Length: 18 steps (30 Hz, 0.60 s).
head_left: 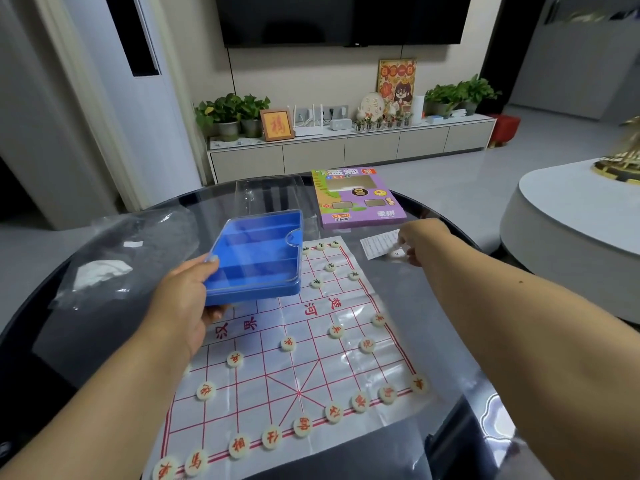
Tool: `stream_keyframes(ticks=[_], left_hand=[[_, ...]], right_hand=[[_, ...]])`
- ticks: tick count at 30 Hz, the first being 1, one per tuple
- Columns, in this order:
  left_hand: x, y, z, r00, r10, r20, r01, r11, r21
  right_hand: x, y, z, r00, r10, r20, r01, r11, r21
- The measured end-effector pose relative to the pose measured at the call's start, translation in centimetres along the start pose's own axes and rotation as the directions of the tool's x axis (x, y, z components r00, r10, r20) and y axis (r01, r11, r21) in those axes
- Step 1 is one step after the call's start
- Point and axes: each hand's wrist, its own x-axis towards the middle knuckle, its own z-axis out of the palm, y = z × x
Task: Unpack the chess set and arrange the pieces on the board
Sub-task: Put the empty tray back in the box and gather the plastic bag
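- Hands of a person reach over a round dark glass table (pixel 86 341), seen from a head camera looking forward and down.
- The left hand (pixel 183 303) grips the near left corner of a blue plastic piece tray (pixel 256 258), thumb on top and fingers curled underneath; the tray is lifted and tilted above the far left part of the board, and its compartments look empty.
- A paper Chinese chess board (pixel 301 355) with red grid lines lies flat at the table's middle.
- Round cream pieces with red characters (pixel 302 426) stand on the near rows, and cream pieces with dark characters (pixel 316 282) on the far side.
- The right hand (pixel 420 242) reaches past the board's far right corner, its fingers curled and pinching a small clear plastic bag (pixel 396 252), just above a printed paper slip (pixel 377 244).
- A purple game box (pixel 360 202) lies beyond the board, with a clear lid (pixel 270 195) beside it on the left.
- Crumpled clear plastic wrap (pixel 128 251) sits on the table's left.
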Motion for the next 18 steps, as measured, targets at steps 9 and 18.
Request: stream_keyframes(ticks=[9, 18], left_hand=[[-0.4, 0.8, -0.3, 0.999, -0.014, -0.030, 0.013, 0.999, -0.039], [0.1, 1.7, -0.9, 0.997, -0.055, -0.059, 0.051, 0.996, -0.071]], right_hand=[[-2.1, -0.1, -1.4, 0.993, 0.060, 0.105, -0.078, 0.981, 0.175], [-3.5, -2.6, -0.4, 0.999, -0.033, 0.032, 0.019, 0.928, 0.372]])
